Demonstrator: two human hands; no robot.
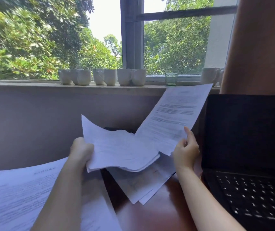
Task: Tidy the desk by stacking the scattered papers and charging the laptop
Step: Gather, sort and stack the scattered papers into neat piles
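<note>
Left hand (81, 150) fingers clamp a gathered sheaf (120, 150) above the desk (158, 214); right hand (186, 151) fingers pinch 1 sheet (175, 117), angled to join it.

We cannot read the blurred print on the sheet (175, 114) pinched by the right hand (186, 152), nor on the papers (16, 197) at near left, which the left and bottom edges cut off. The fingers of the left hand (80, 150) are hidden behind the bundle (116, 152) it grips. That bundle covers the far part of the loose sheets (141, 185) on the desk (158, 214). The laptop (246, 130) runs off the right and bottom edges; its keys (253, 197) are smeared and we cannot make out their legends. A brown surface (258, 47) hides part of the far-right mug (208, 76).
</note>
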